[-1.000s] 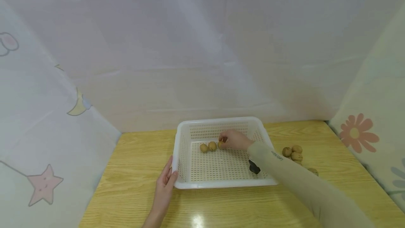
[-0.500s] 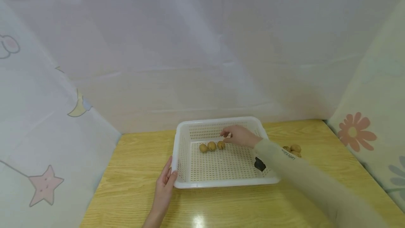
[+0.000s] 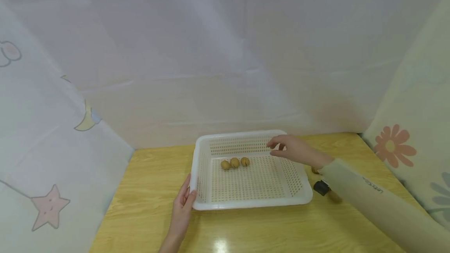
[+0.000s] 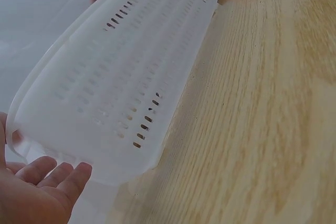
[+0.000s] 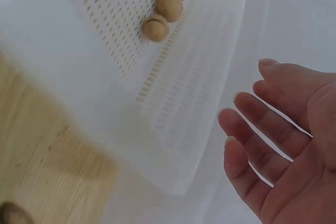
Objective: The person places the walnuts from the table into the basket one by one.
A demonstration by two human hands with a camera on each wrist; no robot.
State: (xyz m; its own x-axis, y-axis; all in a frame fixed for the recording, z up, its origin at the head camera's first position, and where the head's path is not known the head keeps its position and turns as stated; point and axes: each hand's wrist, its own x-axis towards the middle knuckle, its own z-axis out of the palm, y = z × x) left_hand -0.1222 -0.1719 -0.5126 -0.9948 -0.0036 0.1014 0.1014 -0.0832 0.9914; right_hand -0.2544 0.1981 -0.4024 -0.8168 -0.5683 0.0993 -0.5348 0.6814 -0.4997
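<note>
A white plastic basket (image 3: 253,205) with slotted sides sits on the wooden table. Three walnuts (image 3: 234,162) lie in a row on its floor, toward the back; the right wrist view also shows these walnuts (image 5: 169,7) side by side. My left hand (image 3: 183,202) grips the basket's left rim, thumb on top and fingers against the outer wall, as the left hand (image 4: 42,192) shows in the left wrist view. Over the basket's back right corner hovers my right hand (image 3: 291,149). Its fingers are loosely bent, and the right hand (image 5: 294,135) holds nothing.
More walnuts (image 3: 334,196) lie on the table right of the basket, partly hidden by the right sleeve (image 3: 365,194). A pale cloth backdrop (image 3: 211,97) rises behind the wooden table (image 3: 147,190), with printed cloth at both sides.
My right hand has let go of the third walnut, which now rests beside the other two, and has moved up and right toward the basket's right rim. The left hand stays put.
</note>
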